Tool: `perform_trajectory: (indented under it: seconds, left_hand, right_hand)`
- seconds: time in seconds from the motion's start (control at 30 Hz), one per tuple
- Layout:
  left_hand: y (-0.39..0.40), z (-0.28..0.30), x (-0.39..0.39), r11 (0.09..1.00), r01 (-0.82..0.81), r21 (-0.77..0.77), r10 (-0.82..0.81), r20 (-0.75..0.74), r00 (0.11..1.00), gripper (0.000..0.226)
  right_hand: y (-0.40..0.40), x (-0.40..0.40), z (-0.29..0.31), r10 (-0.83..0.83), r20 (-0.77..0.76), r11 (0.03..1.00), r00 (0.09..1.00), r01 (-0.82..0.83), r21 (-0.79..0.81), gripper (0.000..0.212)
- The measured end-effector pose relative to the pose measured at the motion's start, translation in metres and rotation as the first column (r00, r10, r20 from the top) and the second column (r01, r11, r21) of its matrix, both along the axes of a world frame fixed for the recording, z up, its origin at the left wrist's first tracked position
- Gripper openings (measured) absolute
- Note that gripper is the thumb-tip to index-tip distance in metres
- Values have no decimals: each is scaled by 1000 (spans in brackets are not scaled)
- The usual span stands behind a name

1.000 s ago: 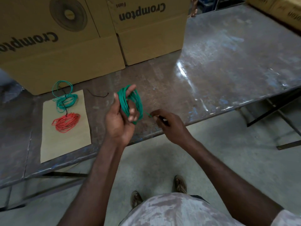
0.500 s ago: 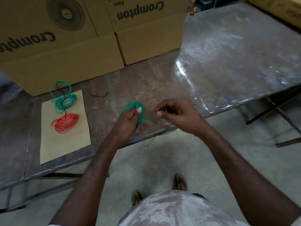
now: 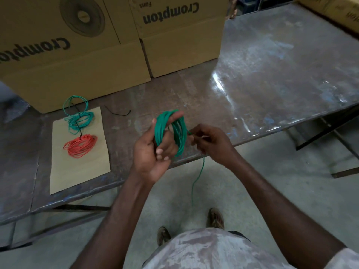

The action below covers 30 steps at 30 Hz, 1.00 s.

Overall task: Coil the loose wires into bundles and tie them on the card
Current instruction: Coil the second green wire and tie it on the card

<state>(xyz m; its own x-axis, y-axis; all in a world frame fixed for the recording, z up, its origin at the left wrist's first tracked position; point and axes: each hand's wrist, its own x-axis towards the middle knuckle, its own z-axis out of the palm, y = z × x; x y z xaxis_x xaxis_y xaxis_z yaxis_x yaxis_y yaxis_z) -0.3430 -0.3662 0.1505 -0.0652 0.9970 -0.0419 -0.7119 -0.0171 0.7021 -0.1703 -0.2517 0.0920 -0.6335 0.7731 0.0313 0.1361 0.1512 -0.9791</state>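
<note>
My left hand [image 3: 153,152] is raised palm-up over the table's front edge with a green wire coil [image 3: 172,131] looped around its fingers. Just to the right, my right hand [image 3: 210,144] pinches the free green strand. The wire's loose tail [image 3: 197,183] hangs from that hand toward the floor. On the left lies a tan card [image 3: 77,171] carrying a teal wire bundle [image 3: 79,120] and a red wire bundle [image 3: 80,145], with a thin black tie running between them.
Two large Crompton cardboard boxes [image 3: 93,65] stand along the back of the worn metal table [image 3: 272,74]. A short black tie piece [image 3: 118,113] lies behind the card. A third box [image 3: 338,10] sits far right. Table legs and my feet are below.
My left hand has turned palm-up again and lifted, so the green coil stands upright around its fingers. My right hand has moved closer to the coil, and the tail now dangles lower.
</note>
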Motion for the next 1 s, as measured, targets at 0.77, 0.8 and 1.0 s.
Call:
perform_trajectory:
  seconds: [0.77, 0.8, 1.0]
  left_hand:
    - [5, -21, 1, 934, -43, -356, -191, -595, 781, 58]
    - [3, -17, 4, 938, 61, -341, -218, -445, 869, 57]
    - [3, 15, 4, 987, 142, -78, -150, -110, 983, 63]
  right_hand:
    - [24, 17, 73, -80, 168, 902, 983, -1, 432, 10]
    - [27, 16, 68, -94, 149, 908, 984, 23, 418, 10]
    - [28, 8, 38, -157, 102, 958, 982, 127, 256, 10]
